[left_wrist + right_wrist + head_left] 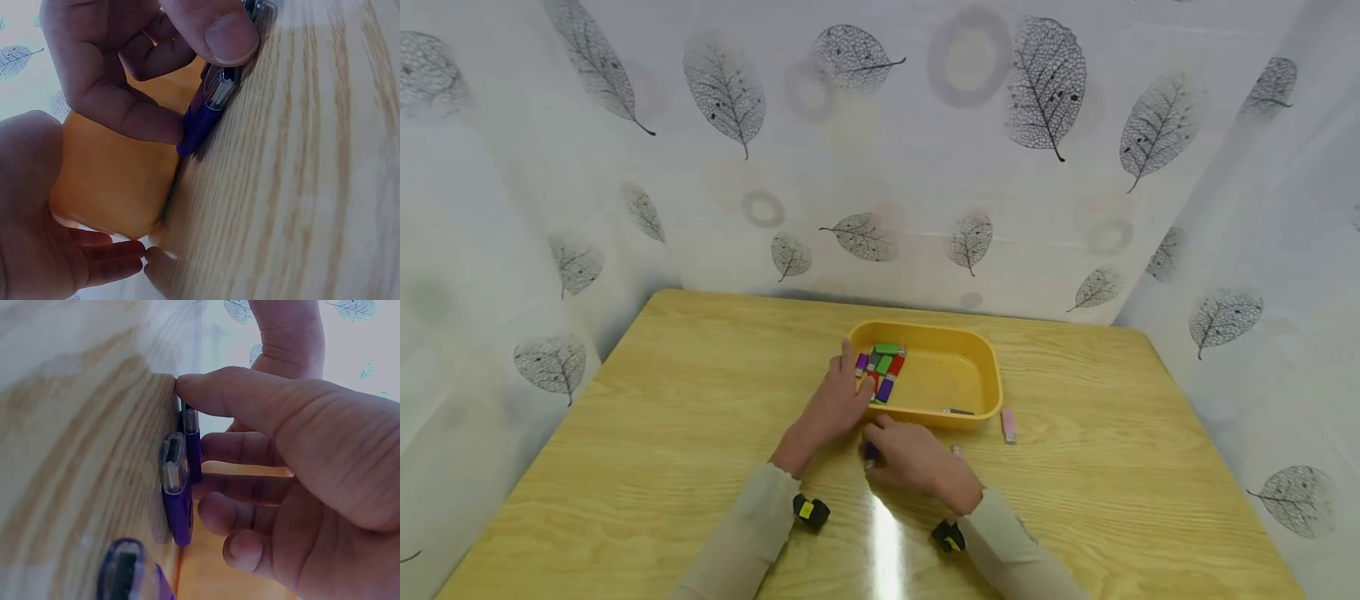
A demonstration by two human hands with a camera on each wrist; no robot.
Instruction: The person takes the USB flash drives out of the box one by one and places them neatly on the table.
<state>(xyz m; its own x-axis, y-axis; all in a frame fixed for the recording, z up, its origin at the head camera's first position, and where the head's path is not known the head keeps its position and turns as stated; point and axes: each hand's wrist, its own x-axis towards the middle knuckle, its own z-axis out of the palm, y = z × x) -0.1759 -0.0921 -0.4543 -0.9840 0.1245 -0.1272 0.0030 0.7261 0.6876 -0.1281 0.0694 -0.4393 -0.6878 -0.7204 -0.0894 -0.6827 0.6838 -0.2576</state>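
Observation:
My right hand point(917, 458) is low over the table in front of the yellow tray point(988, 375). Its thumb and bent fingers pinch a purple USB stick point(193, 453) with a clear cap, lying on the wood. Beside it in the right wrist view are a second purple USB stick point(179, 515) and, nearer the camera, a third capped stick point(128, 575), partly cut off. My left hand point(835, 400) rests at the tray's left end, fingers extended along the outside; its palm shows in the left wrist view. Several green, red, purple and grey USB sticks point(885, 364) lie in the tray's left part.
A dark slim stick point(958, 411) lies along the tray's front wall inside. On the table right of the tray is a pink USB stick point(1008, 425); another stick's metal end point(957, 451) shows behind my right hand. Leaf-patterned curtain point(880, 167) encloses the table's back and sides.

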